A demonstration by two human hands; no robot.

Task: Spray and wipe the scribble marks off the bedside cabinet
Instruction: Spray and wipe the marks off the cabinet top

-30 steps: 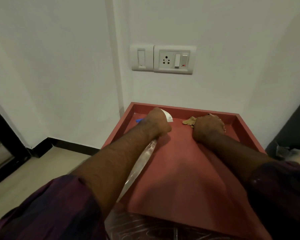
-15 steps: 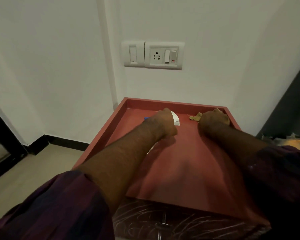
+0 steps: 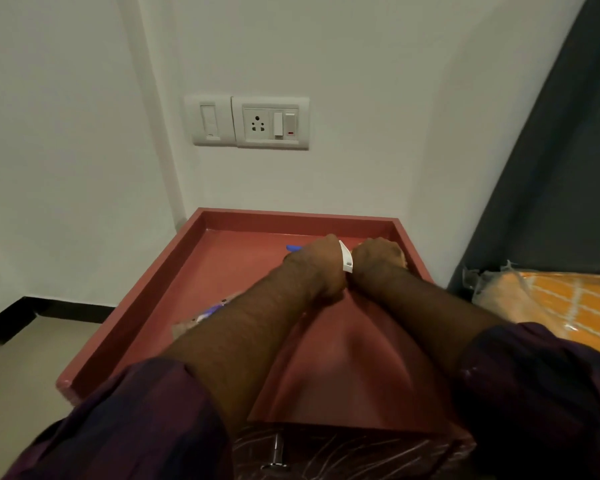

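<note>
Bedside cabinet point(image 3: 329, 375) stands against the wall below the socket plate point(image 3: 270, 122), its red rimmed top under both arms. On it, the left hand point(image 3: 317, 268) is fisted round a spray bottle point(image 3: 346, 260); the right hand point(image 3: 378, 259), touching it, seems curled over a cloth, mostly hidden. Judging by this, it is the wiping step; pale scribbles point(image 3: 326, 452) on the cabinet front, by the handle point(image 3: 278, 452), likely need spraying next. Nearby bedding point(image 3: 551, 299) risks overspray.
</note>
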